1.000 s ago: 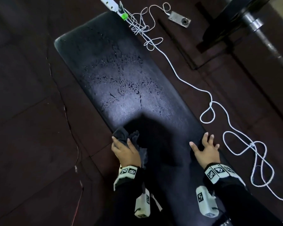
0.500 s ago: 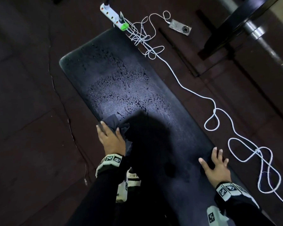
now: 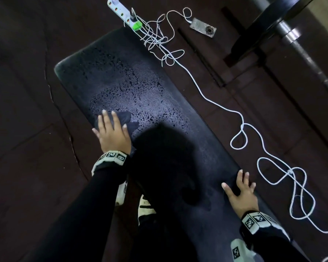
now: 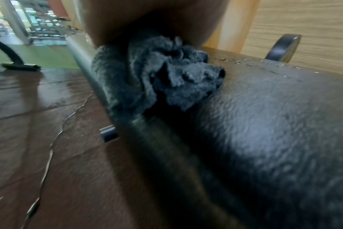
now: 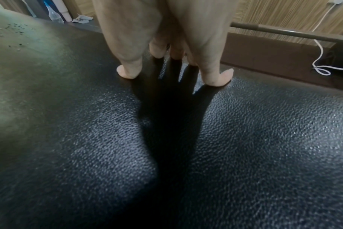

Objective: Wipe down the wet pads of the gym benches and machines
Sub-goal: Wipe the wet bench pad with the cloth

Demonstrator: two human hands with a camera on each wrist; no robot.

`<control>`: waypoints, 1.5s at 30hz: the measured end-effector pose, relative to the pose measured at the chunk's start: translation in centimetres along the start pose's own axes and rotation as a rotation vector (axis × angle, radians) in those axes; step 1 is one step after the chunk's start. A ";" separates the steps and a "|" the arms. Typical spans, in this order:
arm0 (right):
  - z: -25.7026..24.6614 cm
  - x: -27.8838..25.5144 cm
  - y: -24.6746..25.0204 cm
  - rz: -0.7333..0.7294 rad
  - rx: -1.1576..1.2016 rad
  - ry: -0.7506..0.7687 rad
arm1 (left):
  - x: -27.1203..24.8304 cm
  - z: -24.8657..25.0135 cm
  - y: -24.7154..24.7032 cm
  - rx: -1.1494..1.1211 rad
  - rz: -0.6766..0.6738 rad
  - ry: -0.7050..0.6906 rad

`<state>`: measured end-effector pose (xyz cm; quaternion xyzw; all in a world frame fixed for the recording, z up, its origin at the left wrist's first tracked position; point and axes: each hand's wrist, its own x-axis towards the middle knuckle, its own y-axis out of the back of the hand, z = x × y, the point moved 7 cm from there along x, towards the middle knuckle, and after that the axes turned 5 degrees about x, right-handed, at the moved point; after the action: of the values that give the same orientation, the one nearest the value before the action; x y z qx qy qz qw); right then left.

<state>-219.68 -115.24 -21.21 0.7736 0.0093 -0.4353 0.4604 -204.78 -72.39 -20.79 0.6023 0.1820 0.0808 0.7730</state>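
Note:
A long black bench pad [image 3: 159, 87] runs from lower right to upper left, beaded with water drops over its far half. My left hand [image 3: 112, 133] presses a dark grey cloth [image 3: 125, 118] flat against the pad's left edge with straight, spread fingers. From the left wrist view the cloth [image 4: 162, 74] is bunched under the palm at the pad's rim [image 4: 264, 124]. My right hand [image 3: 240, 191] rests spread on the near right edge of the pad, holding nothing; its fingertips [image 5: 217, 77] touch the textured pad [image 5: 245, 139].
A white power strip [image 3: 121, 12] with a green plug lies on the dark floor beyond the pad's far end. A white cable [image 3: 240, 129] loops along the floor on the right. A metal plate [image 3: 203, 27] and a barbell with a weight disc [image 3: 273, 16] sit at upper right.
My left hand has pushed the cloth forward along the pad's left edge toward the wet patch. The right hand has stayed on the pad's right edge, and the view has shifted forward.

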 end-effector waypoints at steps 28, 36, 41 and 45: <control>0.2 -0.3 -0.2 -0.011 0.054 -0.012 | -0.9 4.1 -0.8 -0.011 -0.110 -0.124; -0.1 -0.6 0.0 -0.021 0.064 -0.025 | -8.6 7.6 -3.0 0.047 -0.143 -0.451; -0.3 -0.7 0.1 -0.034 0.059 -0.031 | -11.3 2.5 -3.0 0.085 -0.124 -0.379; -0.4 -0.7 0.0 -0.038 0.064 -0.025 | -8.0 0.1 -2.1 0.030 -0.103 -0.280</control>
<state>-219.82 -114.66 -20.64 0.7822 0.0044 -0.4537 0.4270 -212.35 -75.77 -21.33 0.6092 0.1043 -0.0463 0.7848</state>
